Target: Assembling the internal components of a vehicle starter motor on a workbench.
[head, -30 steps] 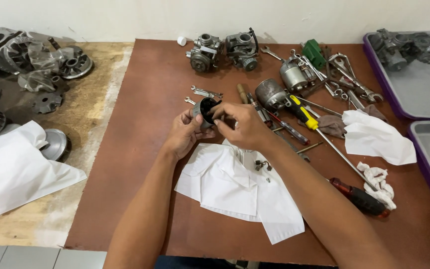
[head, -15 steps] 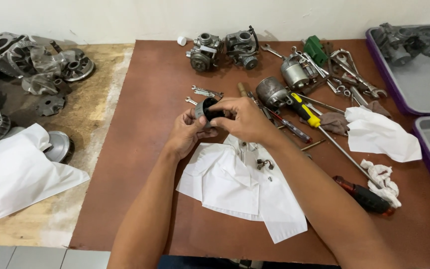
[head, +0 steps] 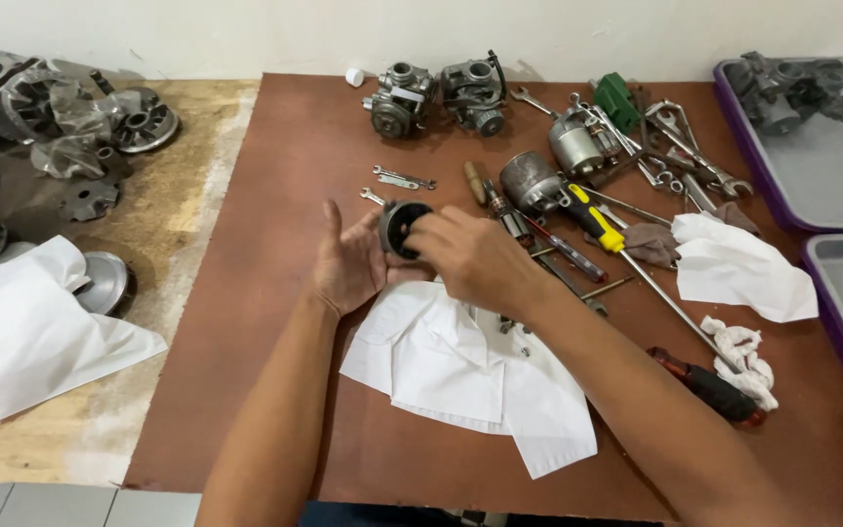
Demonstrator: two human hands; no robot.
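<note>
My left hand (head: pixel 348 263) cradles a small round metal part with a black centre (head: pixel 402 226) above the brown table (head: pixel 265 332). My right hand (head: pixel 475 259) grips the same part from the right, fingers curled over its face. Both hands hover just beyond a white cloth (head: pixel 461 376) that carries a few small screws and bits. Much of the part is hidden behind my fingers.
Two carburettors (head: pixel 436 96) sit at the table's far edge. Screwdrivers, wrenches and metal cylinders (head: pixel 597 210) crowd the right, with white rags (head: pixel 739 263) and purple-rimmed trays (head: pixel 812 176). Engine parts (head: pixel 60 112) and a white cloth (head: pixel 31 337) lie on the wooden surface at left.
Both hands have stayed together on the round part; the fingers have shifted slightly around it, and the view has drifted a little.
</note>
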